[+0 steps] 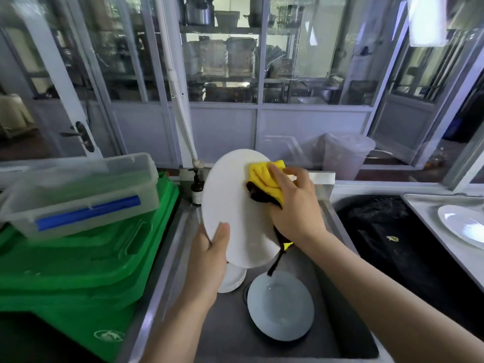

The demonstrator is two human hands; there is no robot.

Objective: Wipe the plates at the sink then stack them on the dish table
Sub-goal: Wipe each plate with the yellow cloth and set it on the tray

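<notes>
A large white plate (pixel 230 195) is held tilted upright over the steel sink (pixel 337 334). My left hand (pixel 209 260) grips its lower left rim, thumb on the face. My right hand (pixel 293 203) presses a yellow and dark cloth (pixel 264 176) against the plate's upper right. Inside the sink lie a pale plate (pixel 280 305) on a dark one and a small stack of white dishes (pixel 233 281) partly hidden behind the held plate. A white plate (pixel 463 224) rests on the dish table (pixel 429 213) at the right.
Green plastic crates (pixel 86 263) with a clear lidded box (pixel 78 189) on top stand left of the sink. A brown pump bottle (pixel 197 187) sits at the sink's back edge. A bin lined with a black bag (pixel 392 244) lies between sink and dish table. Glass partitions stand behind.
</notes>
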